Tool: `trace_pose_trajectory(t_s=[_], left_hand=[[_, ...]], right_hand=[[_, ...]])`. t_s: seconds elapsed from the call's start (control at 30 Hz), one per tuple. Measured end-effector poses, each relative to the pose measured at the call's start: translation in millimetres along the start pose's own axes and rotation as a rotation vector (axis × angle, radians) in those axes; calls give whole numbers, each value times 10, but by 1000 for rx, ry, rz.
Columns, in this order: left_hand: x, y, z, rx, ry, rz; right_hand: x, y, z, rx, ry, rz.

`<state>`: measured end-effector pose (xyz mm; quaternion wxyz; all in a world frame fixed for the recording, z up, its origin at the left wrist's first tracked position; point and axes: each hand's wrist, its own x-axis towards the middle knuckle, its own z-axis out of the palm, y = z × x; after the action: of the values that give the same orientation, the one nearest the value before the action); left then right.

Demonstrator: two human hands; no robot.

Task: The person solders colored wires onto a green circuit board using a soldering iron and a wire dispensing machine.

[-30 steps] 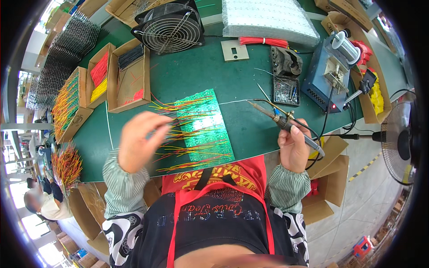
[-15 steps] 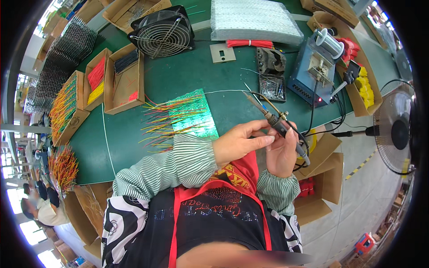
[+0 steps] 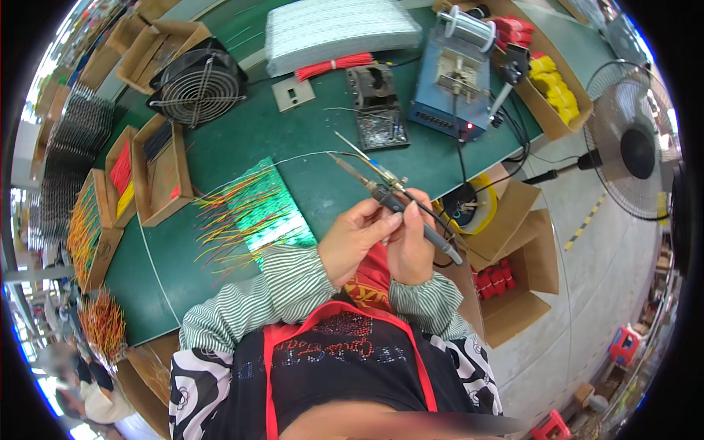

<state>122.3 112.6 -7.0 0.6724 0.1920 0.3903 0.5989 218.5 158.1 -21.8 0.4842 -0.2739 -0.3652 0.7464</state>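
Note:
A soldering iron [image 3: 396, 202] with a dark handle, a thin solder feed tube and a pointed tip is held up in front of me, its tip toward the upper left. My right hand [image 3: 412, 253] is closed around the handle from below. The fingers of my left hand [image 3: 356, 238] are closed on the front of the same handle. Just beyond my left forearm lies a shiny green circuit board panel [image 3: 282, 220]. Red and yellow wires [image 3: 231, 220] stick out from it to the left.
A blue solder feeder [image 3: 449, 110] carrying a solder reel [image 3: 470, 29] stands at the back right. A metal tray of small parts [image 3: 381, 132] sits beside it. Wire boxes [image 3: 163, 198] and a black fan [image 3: 196, 92] line the left. A floor fan [image 3: 634, 152] stands right.
The bench has shifted leftward in the view as my head turned. Both hands still hold the soldering iron, and the left fingers sit closer around its handle.

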Motion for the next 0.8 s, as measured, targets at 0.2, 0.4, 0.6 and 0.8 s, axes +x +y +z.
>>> trace_pose_trajectory(t_s=[0.2,0.4,0.6,0.8], left_hand=[[-12,-33,20,-35,20,-65],[-10,-49,-10,-61,20,-84],[-61,93,100,-102,69,-42],[-90,149,47,-128,44,-23]], right_hand=[[-66,-78,-7,-10,32,99],[-95,-58,-45,-55,7,122],[-110,-41,-33,-208,-115,-51],[-309,-69,-127,-164,-171,94]])
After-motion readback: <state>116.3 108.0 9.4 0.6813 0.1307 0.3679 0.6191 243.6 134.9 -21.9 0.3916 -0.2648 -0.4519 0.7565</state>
